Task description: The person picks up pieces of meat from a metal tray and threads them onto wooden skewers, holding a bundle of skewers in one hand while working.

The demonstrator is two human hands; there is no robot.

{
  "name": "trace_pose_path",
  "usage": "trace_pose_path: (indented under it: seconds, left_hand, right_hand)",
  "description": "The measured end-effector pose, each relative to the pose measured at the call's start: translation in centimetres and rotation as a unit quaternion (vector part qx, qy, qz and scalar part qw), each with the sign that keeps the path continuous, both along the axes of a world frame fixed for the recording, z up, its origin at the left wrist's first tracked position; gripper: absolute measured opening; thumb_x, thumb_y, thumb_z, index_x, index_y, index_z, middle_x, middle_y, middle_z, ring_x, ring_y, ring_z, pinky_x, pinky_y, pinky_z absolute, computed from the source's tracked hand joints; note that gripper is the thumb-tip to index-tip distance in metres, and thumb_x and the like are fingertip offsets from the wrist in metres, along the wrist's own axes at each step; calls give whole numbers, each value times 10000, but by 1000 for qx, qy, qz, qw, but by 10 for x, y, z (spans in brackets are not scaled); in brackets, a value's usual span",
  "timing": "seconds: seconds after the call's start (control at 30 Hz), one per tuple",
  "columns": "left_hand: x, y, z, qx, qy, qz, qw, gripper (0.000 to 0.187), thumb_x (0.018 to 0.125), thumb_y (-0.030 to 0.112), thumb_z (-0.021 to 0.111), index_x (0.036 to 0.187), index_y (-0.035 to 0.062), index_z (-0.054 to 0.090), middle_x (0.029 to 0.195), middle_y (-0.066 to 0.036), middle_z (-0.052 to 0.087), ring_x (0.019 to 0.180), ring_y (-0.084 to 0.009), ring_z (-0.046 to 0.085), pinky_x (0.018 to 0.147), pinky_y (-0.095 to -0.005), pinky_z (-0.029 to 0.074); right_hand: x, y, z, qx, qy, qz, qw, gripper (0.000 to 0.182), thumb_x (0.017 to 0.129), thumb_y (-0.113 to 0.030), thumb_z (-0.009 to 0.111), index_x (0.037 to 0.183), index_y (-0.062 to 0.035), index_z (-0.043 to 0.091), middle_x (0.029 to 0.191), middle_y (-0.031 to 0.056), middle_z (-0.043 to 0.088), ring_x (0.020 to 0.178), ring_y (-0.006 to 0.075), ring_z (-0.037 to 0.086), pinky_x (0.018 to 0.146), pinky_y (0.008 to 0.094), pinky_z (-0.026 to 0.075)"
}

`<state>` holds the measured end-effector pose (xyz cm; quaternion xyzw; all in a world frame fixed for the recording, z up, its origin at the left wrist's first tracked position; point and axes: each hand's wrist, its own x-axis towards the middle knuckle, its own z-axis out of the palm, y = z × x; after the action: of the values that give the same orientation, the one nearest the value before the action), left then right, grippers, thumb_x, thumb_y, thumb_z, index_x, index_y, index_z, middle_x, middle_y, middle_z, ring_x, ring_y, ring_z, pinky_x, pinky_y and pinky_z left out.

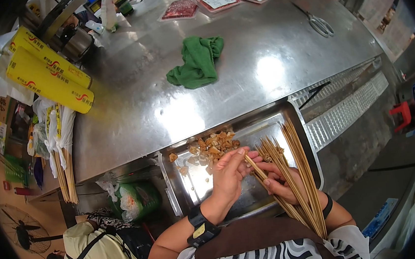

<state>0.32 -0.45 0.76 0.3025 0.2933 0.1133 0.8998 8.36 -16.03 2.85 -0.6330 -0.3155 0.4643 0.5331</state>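
The table [130, 96] looks to be of smooth metal, glossy enough to throw back bright patches of light. By its near edge, the tray [261, 126] is also of shiny metal. The chunks [214, 146] in the tray have a moist, uneven surface. The skewers [296, 181] seem to be of wood or bamboo, with a rather matt finish. Toward the far edge of the table, the packs [177, 10] wear glossy clear plastic, and their white labels [218, 0] look like paper. The crumpled green cloth [194, 64] is matt and soft-looking. At the left edge, the yellow rolls [50, 81] appear smooth, with a slight gloss.
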Motion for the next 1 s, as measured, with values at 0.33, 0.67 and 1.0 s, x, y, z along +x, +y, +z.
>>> trace_pose_path:
  seconds: [0.33, 0.67, 1.0]
  left_hand:
    - [0, -4, -2, -33, 11, -2, 999, 239, 900, 182, 526, 1025, -21, 547, 944, -158, 628, 896, -249, 621, 804, -350, 490]
    - [-2, -12, 3, -17, 24, -4, 1000, 215, 893, 168, 522, 1001, -13, 562, 952, -155, 626, 903, -249, 613, 817, -360, 482]
    - [-8, -22, 4, -5, 27, -32, 999, 183, 902, 136, 512, 980, -15, 582, 976, -145, 626, 886, -216, 609, 802, -355, 487]
  right_hand:
    - [-4, 1, -4, 19, 48, -59, 997, 327, 868, -25, 507, 1176, -1, 399, 765, 32, 507, 627, 78, 500, 538, 215, 413]
    - [-3, 0, -5, 26, 55, -56, 997, 204, 865, -8, 513, 1032, -2, 396, 753, 38, 474, 614, 88, 497, 526, 208, 420]
    - [-4, 3, -1, 37, 44, -66, 996, 138, 873, -7, 496, 956, -24, 388, 688, 39, 463, 578, 103, 463, 527, 231, 405]
